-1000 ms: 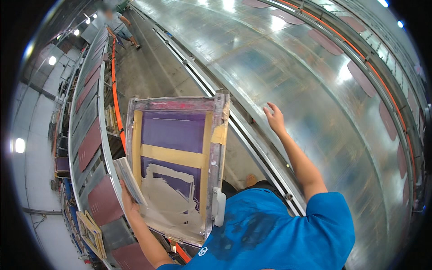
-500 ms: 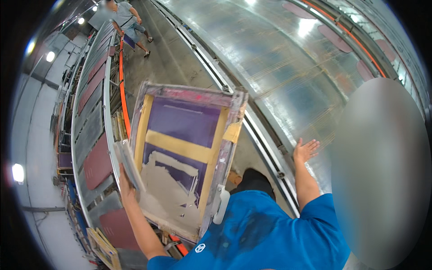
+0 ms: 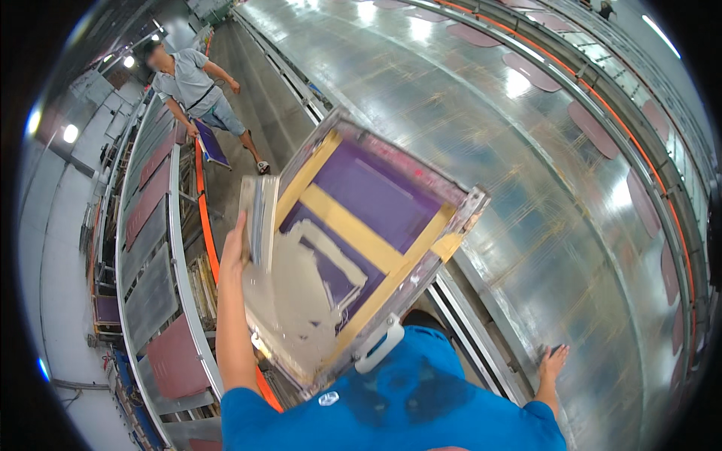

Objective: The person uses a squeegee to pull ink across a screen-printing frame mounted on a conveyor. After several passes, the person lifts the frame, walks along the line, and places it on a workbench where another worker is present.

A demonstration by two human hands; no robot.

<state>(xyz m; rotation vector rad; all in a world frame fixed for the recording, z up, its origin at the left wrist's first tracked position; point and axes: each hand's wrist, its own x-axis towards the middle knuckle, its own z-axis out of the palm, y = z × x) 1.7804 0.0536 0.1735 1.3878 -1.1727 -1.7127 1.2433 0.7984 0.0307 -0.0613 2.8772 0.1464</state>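
A screen printing frame (image 3: 457,214) is held tilted against the front of my blue shirt. Its purple mesh (image 3: 380,194) is bordered and crossed by yellow tape, and beige ink (image 3: 289,297) is spread over the lower left part. My left hand (image 3: 235,244) is closed on a squeegee (image 3: 261,218) standing at the frame's left side; whether those fingers also grip the frame is hidden. A white handle (image 3: 380,344) is fixed to the frame's near right edge. Off to the right, my right hand (image 3: 553,362) is empty, fingers stretched out, over the long metal table (image 3: 489,143).
Along my left runs another long table with maroon pieces (image 3: 177,353) and an orange rail (image 3: 207,225). Further up the aisle, a person (image 3: 197,86) carries a purple screen (image 3: 211,143). A metal rail (image 3: 481,334) edges the right table.
The frame and squeegee have swung rightward and turned clockwise in view. My right hand has shifted lower and to the right. The other person has come nearer along the aisle.
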